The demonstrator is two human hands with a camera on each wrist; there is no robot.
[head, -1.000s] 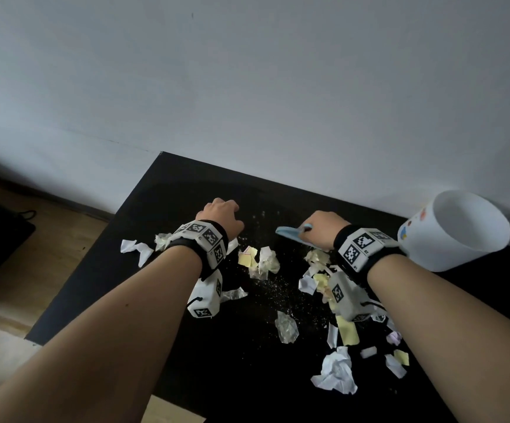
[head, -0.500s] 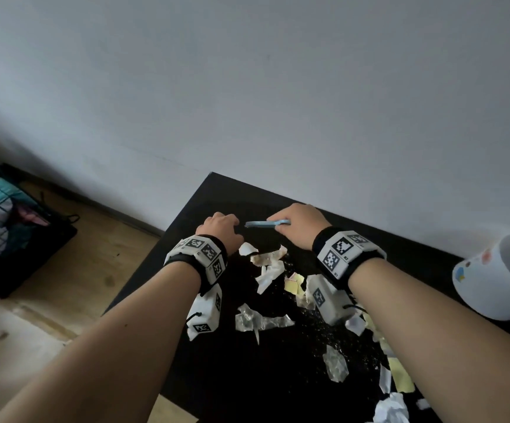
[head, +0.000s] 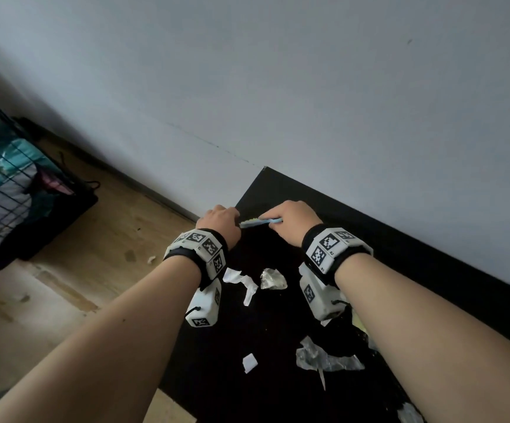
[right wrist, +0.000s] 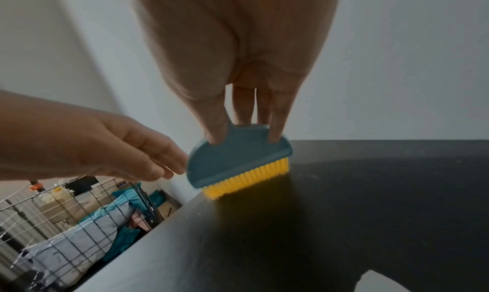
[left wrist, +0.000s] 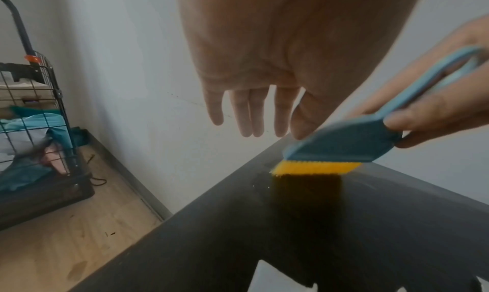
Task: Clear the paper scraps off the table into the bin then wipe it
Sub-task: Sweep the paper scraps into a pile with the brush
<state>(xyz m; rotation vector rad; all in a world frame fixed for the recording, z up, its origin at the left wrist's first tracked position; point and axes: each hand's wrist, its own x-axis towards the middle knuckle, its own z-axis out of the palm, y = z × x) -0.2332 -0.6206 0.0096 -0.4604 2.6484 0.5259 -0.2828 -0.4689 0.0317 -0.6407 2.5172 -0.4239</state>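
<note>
My right hand (head: 290,219) pinches a small blue brush (head: 260,221) with yellow bristles, which touch the black table (head: 263,331) near its far left corner. In the right wrist view the fingers (right wrist: 246,116) grip the brush (right wrist: 238,162) from above. My left hand (head: 220,219) hovers at the table's left edge just beside the brush, fingers relaxed and holding nothing (left wrist: 251,116). White and crumpled paper scraps (head: 273,279) lie nearer to me, between and behind my wrists, with more (head: 324,358) further back. The bin is out of view.
A black wire basket (head: 6,190) full of cloths stands on the wooden floor to the left. One small scrap (head: 151,259) lies on the floor by the table's edge. The grey wall runs along the table's far side.
Both hands have moved left to the table's far corner, the brush with them. My view swung left, so the white bin left the frame. The scraps now lie behind the hands.
</note>
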